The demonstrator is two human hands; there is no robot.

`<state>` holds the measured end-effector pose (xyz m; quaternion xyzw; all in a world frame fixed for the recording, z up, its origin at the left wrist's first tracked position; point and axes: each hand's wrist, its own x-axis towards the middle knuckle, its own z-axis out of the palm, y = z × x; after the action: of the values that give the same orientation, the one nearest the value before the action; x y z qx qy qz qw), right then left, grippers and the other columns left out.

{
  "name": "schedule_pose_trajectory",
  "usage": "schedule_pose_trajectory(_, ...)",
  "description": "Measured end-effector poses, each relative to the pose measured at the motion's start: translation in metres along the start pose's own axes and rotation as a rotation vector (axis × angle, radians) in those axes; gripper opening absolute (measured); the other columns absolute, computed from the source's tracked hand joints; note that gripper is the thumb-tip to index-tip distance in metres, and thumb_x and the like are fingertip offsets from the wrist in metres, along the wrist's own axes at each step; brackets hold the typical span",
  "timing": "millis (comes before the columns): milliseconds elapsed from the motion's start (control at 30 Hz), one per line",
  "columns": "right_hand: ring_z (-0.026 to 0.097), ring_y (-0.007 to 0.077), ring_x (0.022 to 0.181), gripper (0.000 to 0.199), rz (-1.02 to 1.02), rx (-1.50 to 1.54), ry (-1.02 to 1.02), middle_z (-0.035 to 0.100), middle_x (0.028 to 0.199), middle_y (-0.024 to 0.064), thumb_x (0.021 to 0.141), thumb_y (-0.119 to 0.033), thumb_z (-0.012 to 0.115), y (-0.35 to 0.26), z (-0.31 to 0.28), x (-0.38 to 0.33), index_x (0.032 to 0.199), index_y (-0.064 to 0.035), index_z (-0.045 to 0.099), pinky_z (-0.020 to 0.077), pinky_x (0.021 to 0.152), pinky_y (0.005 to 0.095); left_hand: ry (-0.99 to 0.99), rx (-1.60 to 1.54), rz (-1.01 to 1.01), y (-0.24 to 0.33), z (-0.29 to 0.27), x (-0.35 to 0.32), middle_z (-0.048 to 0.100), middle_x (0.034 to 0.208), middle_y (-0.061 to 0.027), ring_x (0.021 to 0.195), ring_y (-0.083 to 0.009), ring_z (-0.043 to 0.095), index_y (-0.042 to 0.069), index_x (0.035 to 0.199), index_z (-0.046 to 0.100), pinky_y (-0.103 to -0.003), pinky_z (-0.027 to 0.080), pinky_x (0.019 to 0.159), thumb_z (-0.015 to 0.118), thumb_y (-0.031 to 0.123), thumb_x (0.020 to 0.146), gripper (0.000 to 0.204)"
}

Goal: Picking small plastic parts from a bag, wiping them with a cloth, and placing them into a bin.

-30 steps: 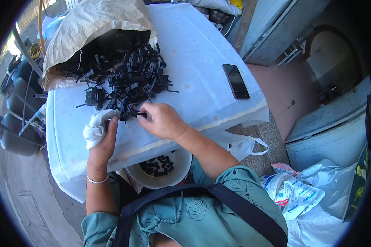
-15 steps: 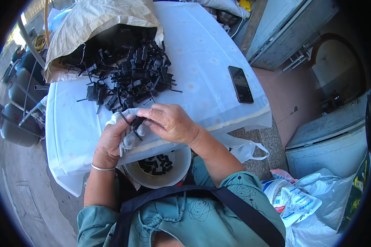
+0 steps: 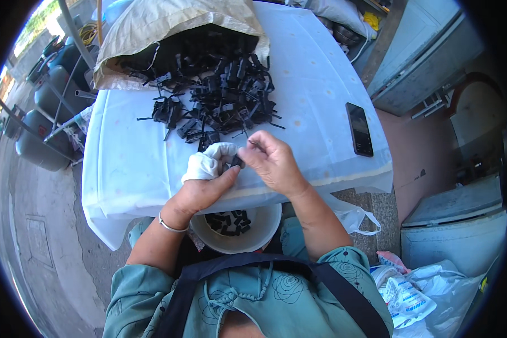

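My left hand [image 3: 200, 191], its fingers partly covered by a white glove [image 3: 204, 167], is closed around a small black plastic part [image 3: 236, 161]. Just right of it, my right hand [image 3: 270, 163] is bent into a pinch; whatever its fingertips hold is too small to make out. Beyond both hands, a heap of black plastic parts [image 3: 231, 93] with thin sticking-out strips spills from a pale woven sack [image 3: 180, 17]. Below the table edge stands a whitish basin [image 3: 273, 225] with several short black pieces [image 3: 229, 222] in it.
A white cloth [image 3: 304, 73] covers the table. A black phone [image 3: 359, 129] lies near its right edge. A thin plastic bag [image 3: 352, 217] hangs low on the right, above packages and clear bags [image 3: 414, 298]. Grey tanks [image 3: 42, 141] stand at left.
The whole view has shifted, so the table appears farther right. My right fingers have come up and away from the black part, which stays in my left hand.
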<state>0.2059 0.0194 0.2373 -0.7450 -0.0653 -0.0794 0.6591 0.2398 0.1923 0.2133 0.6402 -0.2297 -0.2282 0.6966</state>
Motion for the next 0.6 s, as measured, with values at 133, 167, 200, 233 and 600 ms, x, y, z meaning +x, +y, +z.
schedule_pose_trajectory(133, 0.055, 0.0152, 0.065, 0.015, -0.1, -0.765, 0.393, 0.056, 0.07, 0.0026, 0.091, -0.018, 0.056, -0.005, -0.062, 0.0, 0.093, -0.0035, 0.058, 0.0439, 0.059, 0.0272, 0.033, -0.108, -0.056, 0.012, -0.006, -0.002, 0.059, 0.099, -0.0017, 0.084, -0.0061, 0.051, 0.002, 0.115, 0.052, -0.021, 0.044, 0.071, 0.059, -0.002, 0.085, 0.031)
schedule_pose_trajectory(167, 0.061, 0.0246, 0.068, 0.017, -0.189, -1.134, 0.555, 0.061, 0.073, 0.0078, 0.091, -0.019, 0.054, -0.001, -0.085, -0.002, 0.097, -0.0042, 0.06, 0.0467, 0.061, 0.0322, 0.015, -0.12, -0.05, 0.011, -0.005, -0.003, 0.059, 0.099, -0.0017, 0.084, -0.0061, 0.051, 0.002, 0.115, 0.052, -0.021, 0.044, 0.071, 0.059, -0.002, 0.085, 0.031)
schedule_pose_trajectory(200, 0.061, 0.0306, 0.075, 0.02, -0.018, -1.252, 0.6, 0.063, 0.082, 0.0116, 0.091, -0.02, 0.051, 0.004, -0.109, -0.008, 0.101, -0.0063, 0.061, 0.0474, 0.065, 0.0376, 0.019, -0.095, -0.029, 0.009, -0.006, -0.004, 0.059, 0.098, -0.0013, 0.083, -0.0058, 0.051, 0.003, 0.114, 0.053, -0.02, 0.044, 0.07, 0.059, -0.002, 0.085, 0.03)
schedule_pose_trajectory(233, 0.062, 0.0366, 0.083, 0.023, 0.159, -1.365, 0.647, 0.065, 0.092, 0.0154, 0.091, -0.021, 0.048, 0.007, -0.129, -0.014, 0.105, -0.0085, 0.062, 0.048, 0.07, 0.043, 0.021, -0.073, -0.008, 0.006, -0.006, -0.003, 0.059, 0.098, -0.0009, 0.083, -0.0056, 0.051, 0.003, 0.113, 0.053, -0.02, 0.044, 0.07, 0.059, -0.002, 0.085, 0.03)
schedule_pose_trajectory(600, 0.037, 0.0338, 0.127, 0.027, 0.374, -1.526, 0.653, 0.059, 0.116, 0.006, 0.091, -0.019, 0.046, 0.037, -0.189, -0.03, 0.116, -0.0124, 0.055, 0.0221, 0.102, 0.0608, -0.027, 0.013, -0.024, 0.007, -0.003, 0.002, 0.058, 0.1, -0.0026, 0.089, -0.0088, 0.052, 0.003, 0.114, 0.052, -0.023, 0.045, 0.078, 0.06, -0.002, 0.084, 0.031)
